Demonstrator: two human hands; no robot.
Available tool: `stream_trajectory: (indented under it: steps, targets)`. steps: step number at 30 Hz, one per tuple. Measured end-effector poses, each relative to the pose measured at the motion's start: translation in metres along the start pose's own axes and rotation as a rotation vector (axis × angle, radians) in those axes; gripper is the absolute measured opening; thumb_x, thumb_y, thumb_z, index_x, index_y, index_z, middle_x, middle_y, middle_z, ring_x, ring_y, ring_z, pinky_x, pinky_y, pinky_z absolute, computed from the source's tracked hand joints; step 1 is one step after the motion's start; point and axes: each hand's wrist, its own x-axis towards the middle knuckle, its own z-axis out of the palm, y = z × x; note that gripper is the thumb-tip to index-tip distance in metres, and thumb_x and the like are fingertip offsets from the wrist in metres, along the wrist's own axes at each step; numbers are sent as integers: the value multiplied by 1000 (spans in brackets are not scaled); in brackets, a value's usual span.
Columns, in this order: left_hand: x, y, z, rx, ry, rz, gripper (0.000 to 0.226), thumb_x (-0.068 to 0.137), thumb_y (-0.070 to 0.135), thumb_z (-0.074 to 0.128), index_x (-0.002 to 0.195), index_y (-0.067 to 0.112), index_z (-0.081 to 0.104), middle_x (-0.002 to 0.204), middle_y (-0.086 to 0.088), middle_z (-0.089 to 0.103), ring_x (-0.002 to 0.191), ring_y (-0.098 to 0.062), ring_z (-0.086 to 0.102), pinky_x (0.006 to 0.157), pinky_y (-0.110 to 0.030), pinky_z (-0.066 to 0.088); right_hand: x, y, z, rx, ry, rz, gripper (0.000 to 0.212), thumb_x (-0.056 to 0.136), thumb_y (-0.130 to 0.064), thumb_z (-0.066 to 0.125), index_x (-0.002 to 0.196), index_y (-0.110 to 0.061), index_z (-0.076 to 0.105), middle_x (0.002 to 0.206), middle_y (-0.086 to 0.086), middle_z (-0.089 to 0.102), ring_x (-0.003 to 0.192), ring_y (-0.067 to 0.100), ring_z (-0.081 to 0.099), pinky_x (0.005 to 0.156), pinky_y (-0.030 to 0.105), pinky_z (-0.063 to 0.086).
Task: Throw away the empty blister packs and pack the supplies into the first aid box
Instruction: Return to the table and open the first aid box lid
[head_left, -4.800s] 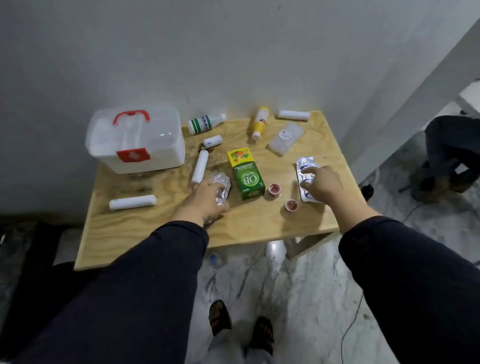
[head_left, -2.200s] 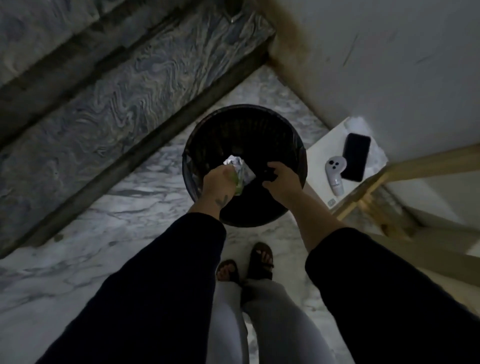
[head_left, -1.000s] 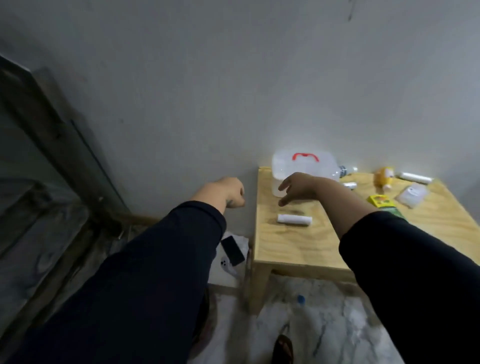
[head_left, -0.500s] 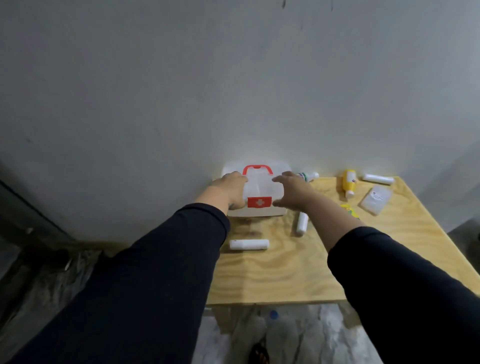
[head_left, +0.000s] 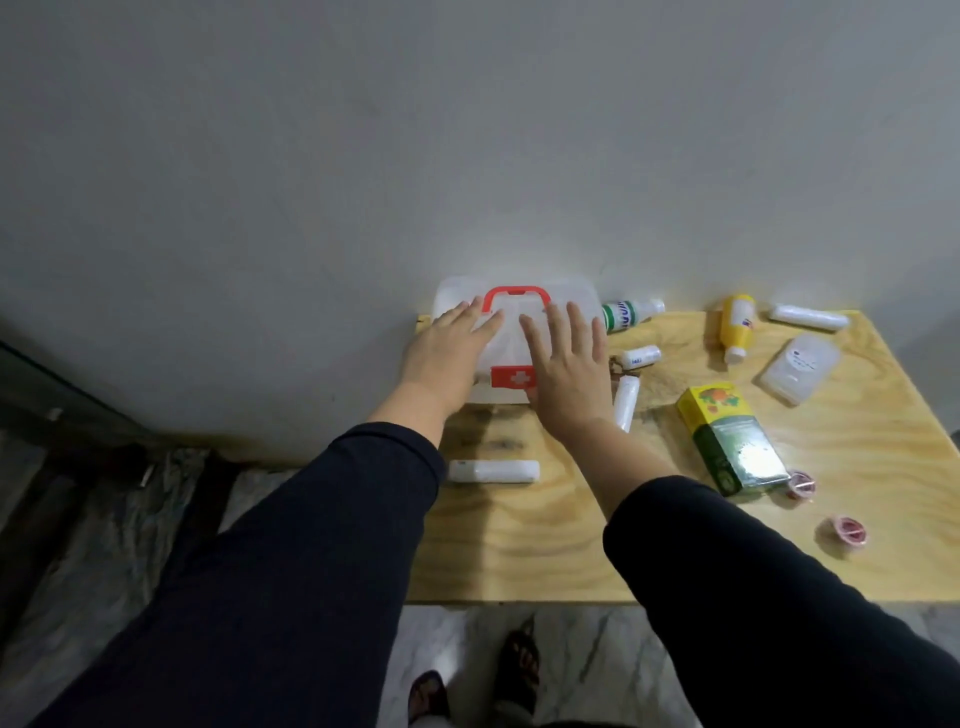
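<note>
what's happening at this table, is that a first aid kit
Yes. A person has both hands flat on the closed first aid box: left hand near its left side, right hand over the front by the red latch. Nothing is packed yet: the green box, yellow bottle, white rolls and two small tape rolls lie loose on the table. No blister packs show.

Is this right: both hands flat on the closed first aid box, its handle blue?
Not quite: the handle is red, as the head view shows. The rest holds: left hand and right hand lie flat on the closed first aid box.
</note>
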Motion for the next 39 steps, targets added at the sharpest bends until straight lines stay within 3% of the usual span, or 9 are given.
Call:
stream_trajectory:
  steps: [6, 13, 16, 24, 27, 30, 33, 36, 39]
  targets:
    - [-4, 1, -2, 41, -8, 24, 81, 90, 25, 65, 154, 28, 14, 163, -1, 15, 149, -20, 18, 113, -33, 31, -8, 8, -13, 16, -53, -74, 88, 84, -46, 59, 152, -18, 11, 161, 16, 12, 149, 38, 7, 119, 57, 10]
    - [-5, 3, -7, 32, -59, 18, 80, 91, 28, 63, 154, 25, 14, 163, -4, 14, 149, -22, 16, 112, -35, 34, -17, 17, -33, 95, -49, -138, 59, 95, -34, 40, 150, -24, 22, 159, 6, 22, 148, 27, 17, 114, 52, 28]
    - [-4, 6, -8, 24, -45, 8, 79, 91, 27, 63, 153, 25, 15, 163, -3, 16, 149, -22, 17, 112, -36, 35, -16, 18, -36, 86, -79, -135, 56, 99, -34, 38, 151, -27, 19, 160, 4, 18, 149, 25, 15, 113, 52, 30]
    - [-3, 4, -9, 38, -27, 6, 84, 89, 16, 67, 153, 25, 15, 162, -3, 16, 149, -23, 17, 112, -36, 34, -9, 21, -49, 139, -81, -154, 48, 100, -32, 39, 147, -29, 30, 154, 4, 30, 146, 25, 24, 111, 58, 33]
    - [4, 0, -22, 25, -76, 35, 80, 89, 24, 66, 153, 24, 18, 161, -4, 21, 148, -23, 21, 109, -41, 37, -6, 24, -57, 191, -29, -140, 47, 99, -32, 41, 145, -29, 35, 153, 2, 36, 145, 24, 28, 111, 55, 32]
    - [11, -9, -45, 9, -43, 76, 69, 89, 35, 64, 148, 23, 30, 154, -1, 38, 139, -23, 38, 98, -45, 47, -3, 30, -66, 278, 73, -61, 53, 95, -34, 47, 146, -27, 34, 154, 1, 38, 145, 23, 29, 110, 47, 36]
    - [20, -18, -63, -32, 30, 73, 61, 92, 37, 59, 146, 22, 36, 149, 2, 46, 131, -25, 48, 91, -42, 48, 0, 40, -70, 327, 104, 94, 74, 93, -41, 52, 153, -18, 15, 160, 6, 22, 149, 23, 19, 116, 42, 33]
    - [32, -20, -73, -73, 105, 53, 53, 96, 33, 54, 145, 20, 39, 147, 1, 49, 130, -25, 49, 92, -40, 47, 1, 47, -62, 383, 74, 321, 86, 94, -43, 49, 153, -7, -3, 163, 13, 1, 151, 26, 4, 123, 41, 17]
    - [46, -22, -75, -126, 169, 40, 47, 99, 28, 48, 145, 21, 41, 146, 1, 50, 131, -23, 49, 94, -38, 47, 3, 49, -47, 526, -72, 412, 77, 97, -38, 47, 152, -5, 4, 162, 13, 5, 150, 28, 7, 122, 39, 15]
